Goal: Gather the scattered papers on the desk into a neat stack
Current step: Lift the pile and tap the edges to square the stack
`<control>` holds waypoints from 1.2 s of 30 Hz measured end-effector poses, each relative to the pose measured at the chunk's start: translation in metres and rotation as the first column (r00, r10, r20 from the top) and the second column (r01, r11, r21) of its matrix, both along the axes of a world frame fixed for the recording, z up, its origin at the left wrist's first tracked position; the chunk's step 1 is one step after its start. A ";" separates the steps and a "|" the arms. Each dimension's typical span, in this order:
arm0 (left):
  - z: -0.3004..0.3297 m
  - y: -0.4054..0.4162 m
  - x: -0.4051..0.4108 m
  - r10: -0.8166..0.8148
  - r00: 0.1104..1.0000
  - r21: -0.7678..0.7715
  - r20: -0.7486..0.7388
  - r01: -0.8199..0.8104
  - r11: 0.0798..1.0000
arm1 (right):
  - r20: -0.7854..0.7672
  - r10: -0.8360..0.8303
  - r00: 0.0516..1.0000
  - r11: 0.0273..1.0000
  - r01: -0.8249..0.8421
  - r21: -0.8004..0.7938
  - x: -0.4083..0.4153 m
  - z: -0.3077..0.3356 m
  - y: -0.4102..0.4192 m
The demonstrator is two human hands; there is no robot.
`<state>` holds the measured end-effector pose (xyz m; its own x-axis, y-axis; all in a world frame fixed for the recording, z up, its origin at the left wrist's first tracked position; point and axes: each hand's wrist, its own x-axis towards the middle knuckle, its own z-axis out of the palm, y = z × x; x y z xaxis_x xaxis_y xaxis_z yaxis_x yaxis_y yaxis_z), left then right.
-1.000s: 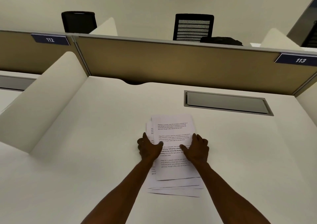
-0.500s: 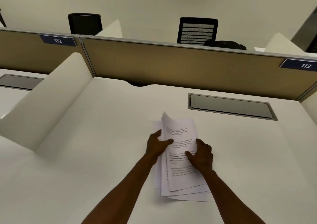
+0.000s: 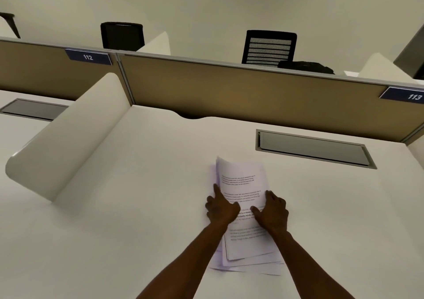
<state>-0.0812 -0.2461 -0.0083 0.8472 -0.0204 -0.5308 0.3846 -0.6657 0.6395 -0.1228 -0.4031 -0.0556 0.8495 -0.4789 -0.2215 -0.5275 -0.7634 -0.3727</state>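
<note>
A loose pile of printed white papers [image 3: 242,179] lies on the white desk [image 3: 137,207], with sheet edges fanned out at its near end. My left hand [image 3: 220,208] grips the pile's left edge and lifts it, so the far left corner curls up. My right hand [image 3: 273,212] holds the pile's right side, thumb on the top sheet and fingers along the edge. Both forearms reach in from the bottom of the view.
A grey recessed cable tray lid [image 3: 314,148] sits in the desk at the back right. A white curved divider [image 3: 66,142] bounds the left side and a tan partition [image 3: 241,92] the back. Black chairs [image 3: 269,46] stand beyond it.
The papers lay flat under both hands; my left hand has since slid to the left edge and raised it, and the top sheets have shifted slightly right.
</note>
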 end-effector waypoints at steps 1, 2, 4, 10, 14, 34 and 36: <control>0.000 0.001 0.004 0.043 0.999 -0.049 -0.014 -0.044 0.998 | -0.005 -0.001 1.000 1.000 0.001 -0.003 0.000 0.000 0.000; 0.001 0.001 0.007 0.084 0.996 -0.094 -0.032 -0.086 0.992 | -0.010 0.000 1.000 1.000 -0.001 -0.006 0.001 0.001 0.000; 0.000 0.002 0.012 0.151 0.987 -0.111 -0.063 -0.157 0.981 | -0.018 0.005 1.000 1.000 -0.005 -0.012 0.001 0.001 0.000; -0.005 0.016 0.038 0.350 0.909 -0.347 -0.227 -0.412 0.843 | -0.015 -0.001 1.000 1.000 0.001 0.006 0.001 0.001 -0.001; -0.001 0.033 0.049 0.333 0.841 -0.509 -0.427 -0.528 0.680 | -0.011 -0.004 1.000 1.000 0.005 0.024 0.001 0.001 -0.003; 0.016 0.035 0.052 0.053 0.999 -0.752 0.012 -0.026 0.659 | 0.129 -0.415 0.900 0.748 0.257 0.612 0.005 0.020 -0.021; 0.031 0.043 0.055 -0.033 0.998 -0.801 0.053 0.062 0.595 | 0.066 -0.445 0.893 0.513 0.194 0.836 0.006 0.034 -0.031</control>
<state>-0.0261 -0.2029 0.0226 0.8471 -0.4661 -0.2554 0.3395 0.1048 0.9348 -0.1165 -0.4337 -0.0220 0.7558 -0.4608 -0.4652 -0.4681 0.1164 -0.8760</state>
